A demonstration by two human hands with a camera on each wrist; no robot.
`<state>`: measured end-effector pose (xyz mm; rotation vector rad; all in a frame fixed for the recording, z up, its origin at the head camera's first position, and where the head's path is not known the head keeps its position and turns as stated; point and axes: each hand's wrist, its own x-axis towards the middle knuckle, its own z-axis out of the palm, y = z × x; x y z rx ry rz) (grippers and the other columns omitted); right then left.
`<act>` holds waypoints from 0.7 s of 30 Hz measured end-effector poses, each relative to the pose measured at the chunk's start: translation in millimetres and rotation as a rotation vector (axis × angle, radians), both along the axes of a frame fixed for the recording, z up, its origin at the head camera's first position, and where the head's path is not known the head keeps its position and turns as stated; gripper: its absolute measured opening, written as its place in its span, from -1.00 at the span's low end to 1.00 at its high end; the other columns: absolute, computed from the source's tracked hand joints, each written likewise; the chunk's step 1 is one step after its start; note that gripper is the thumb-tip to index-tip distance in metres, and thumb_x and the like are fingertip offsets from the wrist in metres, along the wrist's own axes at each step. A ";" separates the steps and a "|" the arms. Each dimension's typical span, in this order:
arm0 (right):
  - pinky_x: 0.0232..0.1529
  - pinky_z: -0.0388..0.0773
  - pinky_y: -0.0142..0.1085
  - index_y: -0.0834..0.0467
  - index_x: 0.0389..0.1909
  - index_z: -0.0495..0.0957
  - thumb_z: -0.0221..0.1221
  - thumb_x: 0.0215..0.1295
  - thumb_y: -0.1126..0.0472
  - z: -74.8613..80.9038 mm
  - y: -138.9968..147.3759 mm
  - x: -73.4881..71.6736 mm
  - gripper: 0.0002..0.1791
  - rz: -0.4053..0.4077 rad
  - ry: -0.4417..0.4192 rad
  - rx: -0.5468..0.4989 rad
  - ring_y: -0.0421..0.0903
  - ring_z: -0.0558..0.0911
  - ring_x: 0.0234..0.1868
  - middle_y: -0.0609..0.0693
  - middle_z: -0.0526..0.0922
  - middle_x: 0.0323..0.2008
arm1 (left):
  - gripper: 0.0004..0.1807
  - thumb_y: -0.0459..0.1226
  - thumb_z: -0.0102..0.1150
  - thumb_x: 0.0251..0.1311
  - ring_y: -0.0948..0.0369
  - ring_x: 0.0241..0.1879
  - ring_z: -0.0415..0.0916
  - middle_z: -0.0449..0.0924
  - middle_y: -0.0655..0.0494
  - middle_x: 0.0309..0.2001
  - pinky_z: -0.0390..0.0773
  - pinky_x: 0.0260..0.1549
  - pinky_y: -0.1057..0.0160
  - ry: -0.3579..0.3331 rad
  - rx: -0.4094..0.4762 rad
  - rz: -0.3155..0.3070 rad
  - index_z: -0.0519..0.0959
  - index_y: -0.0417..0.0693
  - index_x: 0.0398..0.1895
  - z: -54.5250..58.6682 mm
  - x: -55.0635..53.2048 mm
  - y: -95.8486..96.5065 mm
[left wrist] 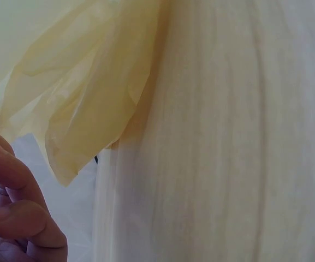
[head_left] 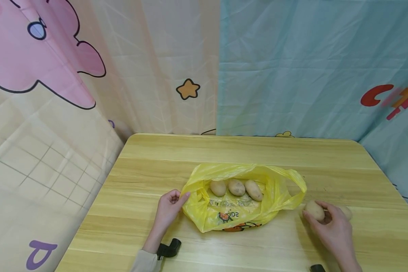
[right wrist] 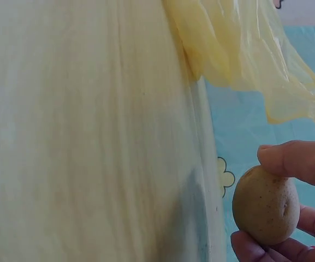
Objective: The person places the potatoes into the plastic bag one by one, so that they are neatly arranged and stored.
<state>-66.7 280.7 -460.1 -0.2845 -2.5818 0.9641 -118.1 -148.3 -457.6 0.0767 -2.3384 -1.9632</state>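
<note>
My left hand pinches the bag by its left edge; right of it, my right hand curls round one potato, another potato lying farther right. Three potatoes lie inside.

Beige sleeve, black wrist cameras
</note>
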 end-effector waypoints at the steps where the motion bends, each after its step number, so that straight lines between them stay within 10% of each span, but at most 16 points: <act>1: -0.48 0.31 -0.61 0.30 -0.02 0.53 0.47 -0.05 0.12 0.7 -0.1 0.0 -0.42 -0.003 0.003 -0.001 -0.56 0.34 -0.40 0.23 0.53 -0.19 | -0.65 -0.19 0.34 0.13 0.30 -0.69 0.18 0.28 0.11 -0.70 0.19 -0.68 0.42 0.000 0.000 0.000 0.43 -0.19 -0.63 0.0 0.0 0.0; 21: -0.43 0.32 -0.68 0.33 -0.08 0.54 0.48 -0.13 0.29 8.7 0.8 -6.5 -0.47 0.008 0.099 -0.045 -0.65 0.34 -0.37 0.27 0.55 -0.16 | -0.64 -0.23 0.32 0.14 0.31 -0.70 0.18 0.27 0.13 -0.72 0.18 -0.70 0.43 0.019 -0.002 -0.007 0.41 -0.18 -0.65 -0.3 0.1 1.2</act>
